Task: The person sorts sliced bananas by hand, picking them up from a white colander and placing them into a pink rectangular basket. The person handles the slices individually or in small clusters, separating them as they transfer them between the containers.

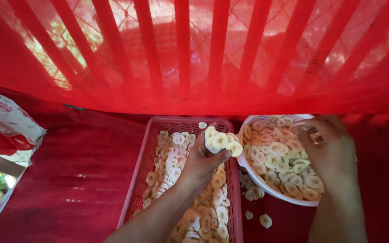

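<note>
The left hand (203, 157) is gripping a small stack of banana slices (221, 141) above the pink basket (137, 180), which is already lined with slices. The right hand (327, 148) is reaching into the white bowl (266, 189) of slices just beside the basket, fingers curled; whether it is clutching any is unclear.

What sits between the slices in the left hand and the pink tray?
Nothing visible. The left hand holds its slices directly above the tray, with only the slices already lying there underneath.
</note>
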